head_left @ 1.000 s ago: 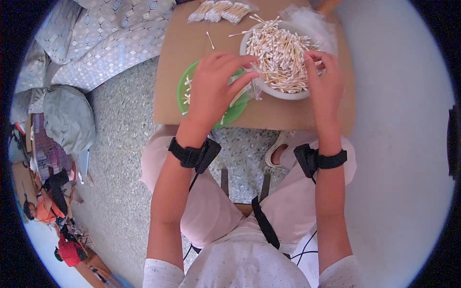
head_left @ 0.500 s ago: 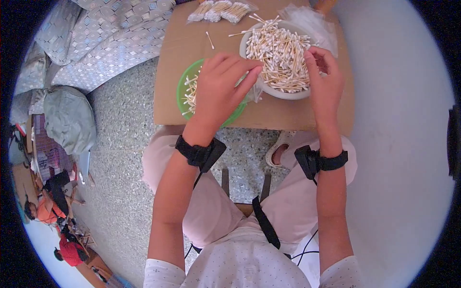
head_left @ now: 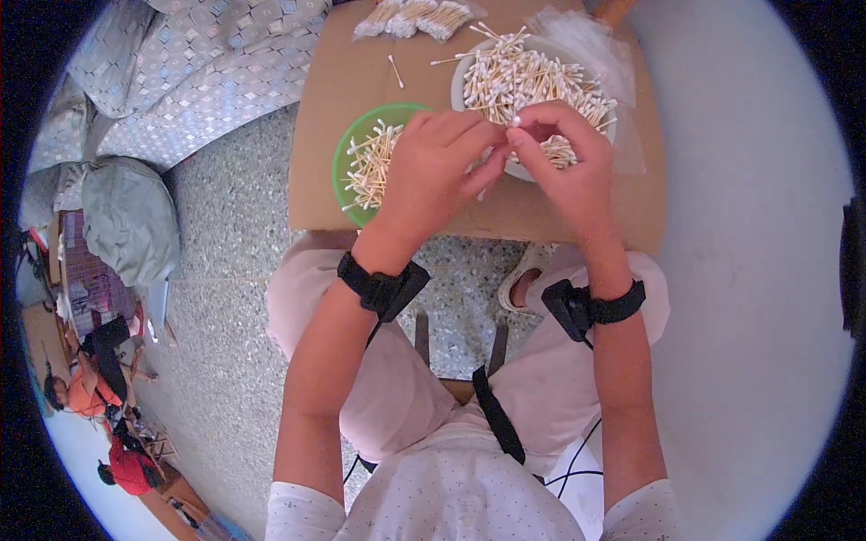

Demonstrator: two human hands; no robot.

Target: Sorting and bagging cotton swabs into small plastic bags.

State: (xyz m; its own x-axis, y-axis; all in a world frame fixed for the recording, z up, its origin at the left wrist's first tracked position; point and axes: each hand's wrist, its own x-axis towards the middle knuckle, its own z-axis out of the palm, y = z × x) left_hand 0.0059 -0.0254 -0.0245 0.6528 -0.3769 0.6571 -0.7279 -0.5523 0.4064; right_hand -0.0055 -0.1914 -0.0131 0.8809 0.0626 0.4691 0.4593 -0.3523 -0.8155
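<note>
Head view: the left hand (head_left: pixel 437 173) is partly over the green bowl (head_left: pixel 340 180), fingers curled inward; whether they close on anything cannot be told. The right hand (head_left: pixel 575 167) meets it at the fingertips in front of the white bowl (head_left: pixel 458 88), thumb and forefinger apparently pinching a cotton swab (head_left: pixel 517 120), only its white tip showing. The right hand has just left the white bowl's right side; both hands now engage at one spot. Loose swabs lie in the green bowl, a larger heap (head_left: pixel 523 81) in the white. Farther along the brown tabletop (head_left: pixel 334 72): one stray swab (head_left: pixel 396 71), swab bundles (head_left: pixel 413 18), clear bags (head_left: pixel 622 77). Against half a second earlier, the gap between hands has closed and more green-bowl swabs show.
</note>
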